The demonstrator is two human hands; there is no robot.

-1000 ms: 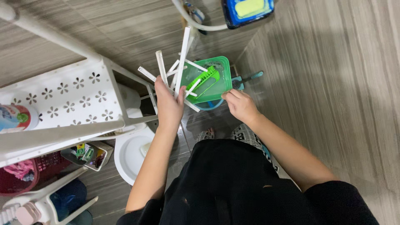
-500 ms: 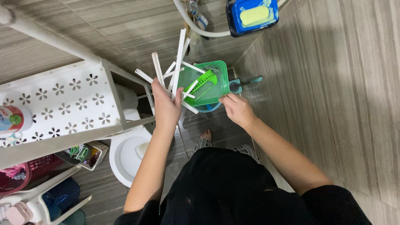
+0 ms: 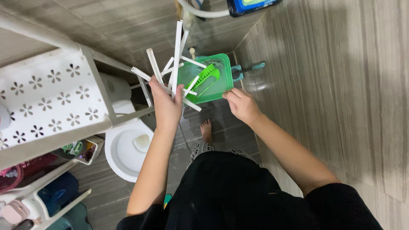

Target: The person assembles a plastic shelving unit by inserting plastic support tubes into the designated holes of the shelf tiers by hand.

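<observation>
My left hand (image 3: pixel 165 103) is closed around a bundle of several thin white plastic rods (image 3: pixel 176 55) that fan out upward. Just right of the bundle my right hand (image 3: pixel 241 104) grips the near edge of a green square plastic tray (image 3: pixel 223 81) and holds it above the floor. A green comb-like piece (image 3: pixel 205 73) and some white rods lie in the tray. My bare foot (image 3: pixel 206 130) stands on the wet floor below.
A white shelf rack with flower cut-outs (image 3: pixel 51 98) stands at the left. Below it sit a white round basin (image 3: pixel 127 150) and colourful items. A tiled wall (image 3: pixel 341 85) runs along the right. A blue container (image 3: pixel 251 6) and white hose (image 3: pixel 200 12) are at the top.
Both hands and the tray sit a little lower in the view than before. The grips look the same.
</observation>
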